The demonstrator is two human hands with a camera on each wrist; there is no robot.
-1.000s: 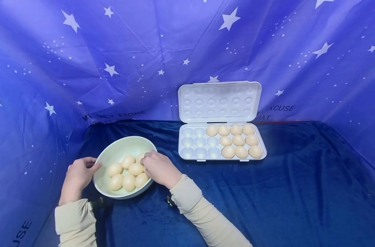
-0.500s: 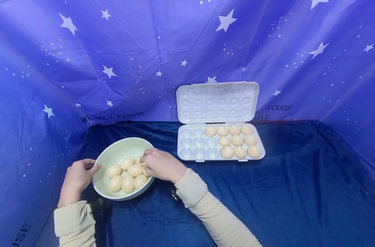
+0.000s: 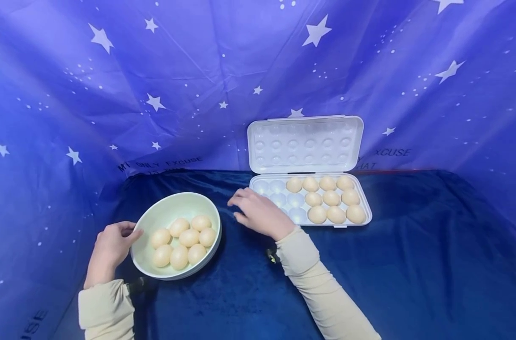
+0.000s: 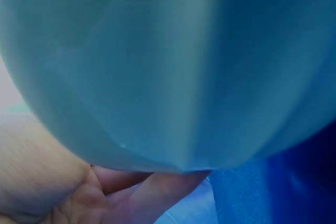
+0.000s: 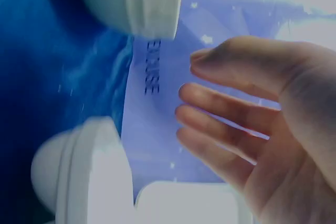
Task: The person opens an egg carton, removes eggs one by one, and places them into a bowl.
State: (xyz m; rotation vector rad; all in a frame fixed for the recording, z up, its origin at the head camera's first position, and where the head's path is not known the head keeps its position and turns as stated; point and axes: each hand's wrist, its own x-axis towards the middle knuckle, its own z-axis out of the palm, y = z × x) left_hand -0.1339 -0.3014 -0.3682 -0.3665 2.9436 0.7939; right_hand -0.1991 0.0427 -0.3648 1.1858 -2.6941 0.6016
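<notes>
A pale green bowl (image 3: pixel 177 278) holds several cream-coloured eggs (image 3: pixel 179 257) and stands at the left in the head view. My left hand (image 3: pixel 112 246) pinches its left rim, thumb on the rim and fingers on the outside. In the left wrist view the bowl's outer wall (image 4: pixel 136 77) fills most of the picture above the hand. My right hand (image 3: pixel 262 215) hovers between the bowl and a white egg box (image 3: pixel 365 208), in front of the box's left end. In the right wrist view that hand's fingers (image 5: pixel 226 103) are extended with nothing between them.
The egg box's lid (image 3: pixel 304 144) is raised and leans back by the curtain. Several eggs (image 3: pixel 333 198) fill its right side; the left cups are bare, some hidden by my right hand. Dark blue cloth (image 3: pixel 410 274) covers the table, and a starry curtain (image 3: pixel 177 71) surrounds it.
My right hand has left the eggs at the bowl's right side and moved right toward the egg box, carrying nothing. My left hand stays at the bowl's rim.
</notes>
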